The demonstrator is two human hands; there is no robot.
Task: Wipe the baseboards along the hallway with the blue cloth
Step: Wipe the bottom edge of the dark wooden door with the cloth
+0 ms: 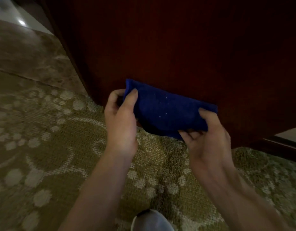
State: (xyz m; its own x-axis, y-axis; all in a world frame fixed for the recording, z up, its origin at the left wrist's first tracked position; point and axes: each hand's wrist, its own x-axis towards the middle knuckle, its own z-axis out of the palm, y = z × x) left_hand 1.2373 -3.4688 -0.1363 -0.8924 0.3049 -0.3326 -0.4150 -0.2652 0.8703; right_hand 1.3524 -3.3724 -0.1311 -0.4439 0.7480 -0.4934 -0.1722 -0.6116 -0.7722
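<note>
Down near the floor, a folded, deep-blue terry cloth (168,110) is held between two bare hands in front of a dark reddish-brown wooden panel (177,44) that fills the upper part of the view. The left hand (121,117) pinches the cloth's left end, thumb lying over the front face and the fingers curled behind it. The right hand (208,140) grips the lower right end, thumb pressed on top near the corner and the fingertips tucked under the bottom edge. The cloth slants from upper left to lower right, and a few pale specks dot its surface. Whether it touches the panel cannot be told. Below lies an olive-green carpet with a pale dotted floral pattern (44,147). At the far right, a strip of dark wooden baseboard (283,147) runs along the carpet edge. A grey shoe tip (150,220) shows at the bottom edge between the forearms.
</note>
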